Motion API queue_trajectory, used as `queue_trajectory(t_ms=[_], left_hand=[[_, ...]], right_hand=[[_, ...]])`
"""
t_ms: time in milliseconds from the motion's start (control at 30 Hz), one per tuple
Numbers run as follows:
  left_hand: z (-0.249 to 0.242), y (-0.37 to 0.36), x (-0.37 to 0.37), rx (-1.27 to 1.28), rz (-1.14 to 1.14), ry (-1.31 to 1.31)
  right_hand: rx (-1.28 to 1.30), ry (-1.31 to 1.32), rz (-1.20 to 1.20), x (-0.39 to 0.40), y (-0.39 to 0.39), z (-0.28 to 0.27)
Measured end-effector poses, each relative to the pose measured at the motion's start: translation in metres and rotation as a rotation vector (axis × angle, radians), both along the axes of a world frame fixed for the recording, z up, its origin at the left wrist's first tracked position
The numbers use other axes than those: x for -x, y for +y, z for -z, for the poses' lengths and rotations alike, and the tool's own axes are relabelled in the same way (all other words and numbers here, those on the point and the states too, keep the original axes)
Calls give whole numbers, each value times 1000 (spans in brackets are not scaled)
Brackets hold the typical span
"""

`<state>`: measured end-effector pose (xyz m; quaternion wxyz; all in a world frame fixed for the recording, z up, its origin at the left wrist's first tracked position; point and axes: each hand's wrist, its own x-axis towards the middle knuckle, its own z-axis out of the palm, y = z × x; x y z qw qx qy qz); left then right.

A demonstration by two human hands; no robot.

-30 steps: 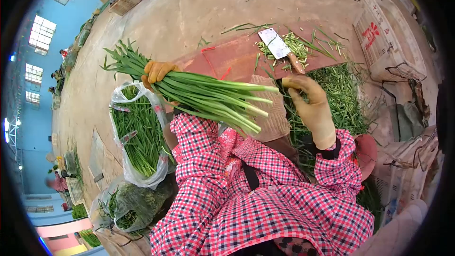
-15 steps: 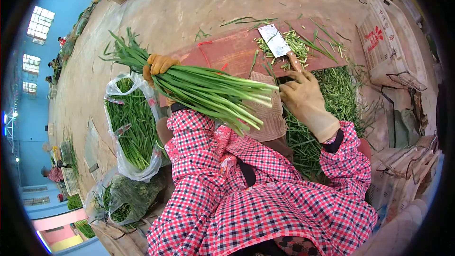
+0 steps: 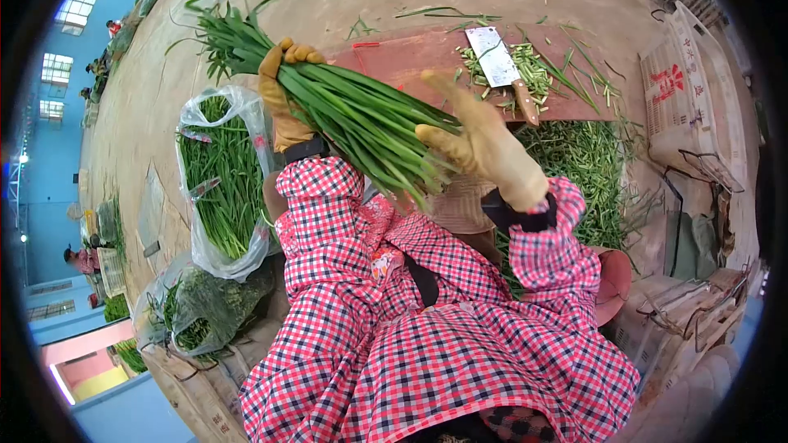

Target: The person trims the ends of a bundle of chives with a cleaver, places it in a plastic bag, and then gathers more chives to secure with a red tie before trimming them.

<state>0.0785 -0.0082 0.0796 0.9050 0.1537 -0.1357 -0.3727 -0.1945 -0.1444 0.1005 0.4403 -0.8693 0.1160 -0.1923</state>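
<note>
A thick bunch of long green garlic chives (image 3: 361, 115) is gripped in my gloved left hand (image 3: 283, 102), fingers wrapped round it near the leafy end. The pale stalk ends point toward my right. Beside those ends is my right hand (image 3: 484, 143), also gloved, with fingers and thumb spread and nothing in them. Past it a cleaver (image 3: 494, 59) with a wooden handle rests on the reddish board (image 3: 394, 57). Short cut stalk pieces (image 3: 532, 70) lie around its blade.
Trimmings (image 3: 579, 160) are heaped at the board's near right side. On my left stands a clear plastic bag (image 3: 261, 127) of chives, with another filled bag (image 3: 217, 308) below it. A large pale crate (image 3: 681, 98) stands at right. Other people sit along the far wall.
My right hand has moved left, from beside the cleaver's handle to the stalk ends, its fingers now spread. The bunch has tilted, its stalk ends swinging closer to me.
</note>
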Motion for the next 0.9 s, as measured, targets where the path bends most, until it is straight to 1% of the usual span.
queue_trajectory(t_ms=[67,133,167,267,300,400,433,500,567,667,700,800,833,900], left_hand=[[-13,-1,7,-145,-39,5],[-21,0,12,-266,-57,13],[-25,-3,18,-284,-165,81],[-22,-3,14,-472,-232,137],[-22,-5,16,-472,-285,135],[-24,-1,23,-525,-284,167],[-17,2,25,-523,-325,128],[-10,7,32,-603,-367,118],[-6,18,47,-739,-392,74],[21,51,55,-833,-272,100],[28,65,59,-894,-294,125],[38,108,72,-864,-400,183],[41,124,71,-845,-400,201],[43,149,76,-810,-457,281]], right_hand=[[-269,151,-186,-14,-9,29],[-355,141,-262,-17,-5,31],[-398,138,-299,-17,-2,32],[-531,96,-373,-18,11,44],[-575,134,-344,-19,17,47],[-386,197,-218,-3,40,30],[-395,216,-195,1,49,25],[-386,238,-158,5,66,37],[-362,265,-113,11,88,69],[-368,473,-82,18,105,80],[-595,392,-178,20,109,93],[-663,384,-358,18,120,110],[-626,433,-382,18,125,106],[-458,428,-463,13,137,92]])
